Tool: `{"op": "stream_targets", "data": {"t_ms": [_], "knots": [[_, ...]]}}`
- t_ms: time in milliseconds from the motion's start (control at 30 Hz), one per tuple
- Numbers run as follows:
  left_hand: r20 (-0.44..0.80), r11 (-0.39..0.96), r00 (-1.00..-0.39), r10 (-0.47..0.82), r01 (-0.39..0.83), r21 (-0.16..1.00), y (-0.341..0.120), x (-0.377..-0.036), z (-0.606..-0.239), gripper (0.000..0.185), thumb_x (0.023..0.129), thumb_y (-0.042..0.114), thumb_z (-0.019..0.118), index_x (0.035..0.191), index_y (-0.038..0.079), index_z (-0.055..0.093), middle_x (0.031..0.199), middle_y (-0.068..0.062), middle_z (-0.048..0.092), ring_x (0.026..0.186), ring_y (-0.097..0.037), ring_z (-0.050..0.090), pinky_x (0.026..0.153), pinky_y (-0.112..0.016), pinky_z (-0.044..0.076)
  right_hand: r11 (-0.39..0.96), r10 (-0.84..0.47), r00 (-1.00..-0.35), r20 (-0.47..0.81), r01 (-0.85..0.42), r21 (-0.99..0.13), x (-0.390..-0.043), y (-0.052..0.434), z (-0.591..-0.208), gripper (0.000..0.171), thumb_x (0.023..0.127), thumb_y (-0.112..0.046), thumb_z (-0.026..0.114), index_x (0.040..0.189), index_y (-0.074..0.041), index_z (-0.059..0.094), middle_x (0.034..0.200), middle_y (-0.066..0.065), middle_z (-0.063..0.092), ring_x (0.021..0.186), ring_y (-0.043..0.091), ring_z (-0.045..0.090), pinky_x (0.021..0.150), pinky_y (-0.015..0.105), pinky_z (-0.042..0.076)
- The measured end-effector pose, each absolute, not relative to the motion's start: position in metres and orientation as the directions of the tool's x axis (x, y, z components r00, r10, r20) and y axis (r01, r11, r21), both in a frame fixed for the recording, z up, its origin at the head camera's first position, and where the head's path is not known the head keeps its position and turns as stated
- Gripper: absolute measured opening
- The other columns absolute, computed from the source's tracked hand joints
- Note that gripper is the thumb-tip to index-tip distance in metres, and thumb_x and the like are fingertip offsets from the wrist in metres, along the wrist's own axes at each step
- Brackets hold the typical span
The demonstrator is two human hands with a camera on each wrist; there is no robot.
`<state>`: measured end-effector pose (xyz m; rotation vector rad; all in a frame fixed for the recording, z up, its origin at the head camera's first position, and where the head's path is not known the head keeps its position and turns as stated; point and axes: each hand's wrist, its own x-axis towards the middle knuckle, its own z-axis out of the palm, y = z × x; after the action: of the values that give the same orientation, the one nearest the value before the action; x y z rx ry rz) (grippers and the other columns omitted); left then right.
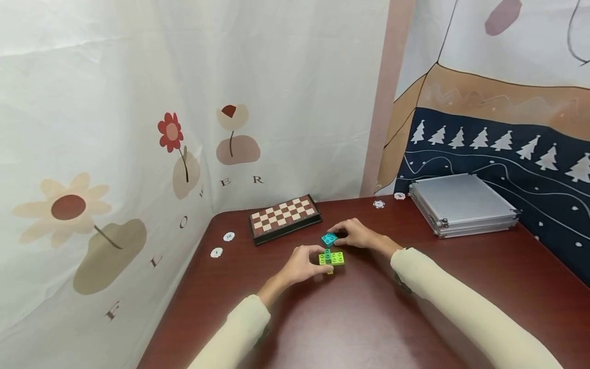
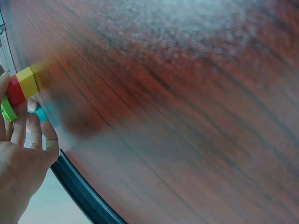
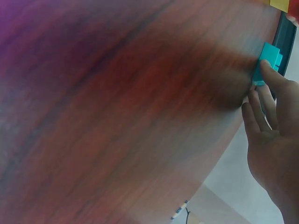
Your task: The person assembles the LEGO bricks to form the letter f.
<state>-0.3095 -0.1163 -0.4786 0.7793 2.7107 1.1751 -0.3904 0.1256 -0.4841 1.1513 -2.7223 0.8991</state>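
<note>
In the head view my left hand [image 1: 301,265] grips a small stack of toy building bricks. A lime-green brick [image 1: 338,258] spans its top, with a small dark green brick [image 1: 328,254] standing on it. From the left wrist view, a red brick [image 2: 17,92] and a yellow brick [image 2: 27,81] show below the lime one. Just beyond, my right hand [image 1: 357,234] pinches a turquoise brick [image 1: 329,239] between thumb and fingers, studs upward. The turquoise brick is close behind the stack; whether they touch I cannot tell.
A folded checkered game board [image 1: 283,216] lies behind the hands to the left. Silver metal cases [image 1: 465,202] are stacked at the back right. White round chips [image 1: 229,236] lie on the reddish-brown table [image 1: 350,318]. Printed curtains [image 1: 295,102] hang along its edges.
</note>
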Motion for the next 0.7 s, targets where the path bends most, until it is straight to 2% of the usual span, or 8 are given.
{"op": "stream_targets", "data": {"t_ms": [233, 467, 700], "knots": [[0.115, 0.573, -0.853, 0.509, 0.435, 0.695, -0.118, -0.308, -0.479, 0.05, 0.087, 0.033, 0.087, 0.127, 0.007, 0.071, 0.101, 0.0, 0.075, 0.086, -0.01, 0.065, 0.077, -0.026, 0.053, 0.562, -0.635, -0.725, 0.267, -0.67, -0.485, -0.385, 0.135, -0.483, 0.034, 0.091, -0.017, 0.082, 0.123, -0.005, 0.076, 0.114, 0.007, 0.074, 0.104, 0.022, 0.068, 0.091, 0.041, 0.057], [0.115, 0.596, -0.854, 0.507, 0.443, 0.669, -0.122, -0.307, -0.48, 0.058, 0.085, 0.039, 0.087, 0.132, 0.01, 0.07, 0.112, 0.001, 0.074, 0.094, -0.009, 0.064, 0.083, -0.03, 0.052, 0.567, -0.635, -0.723, 0.272, -0.675, -0.472, -0.373, 0.148, -0.477, 0.035, 0.09, -0.018, 0.083, 0.121, -0.005, 0.076, 0.104, 0.004, 0.071, 0.09, 0.016, 0.063, 0.081, 0.033, 0.055], [0.168, 0.536, -0.853, 0.493, 0.451, 0.714, -0.125, -0.304, -0.471, 0.046, 0.087, 0.037, 0.086, 0.127, 0.019, 0.073, 0.113, 0.003, 0.076, 0.101, -0.013, 0.069, 0.089, -0.037, 0.056, 0.538, -0.619, -0.727, 0.296, -0.668, -0.514, -0.359, 0.157, -0.463, 0.034, 0.089, -0.015, 0.084, 0.12, -0.003, 0.076, 0.106, 0.009, 0.071, 0.096, 0.026, 0.07, 0.086, 0.04, 0.06]]}}
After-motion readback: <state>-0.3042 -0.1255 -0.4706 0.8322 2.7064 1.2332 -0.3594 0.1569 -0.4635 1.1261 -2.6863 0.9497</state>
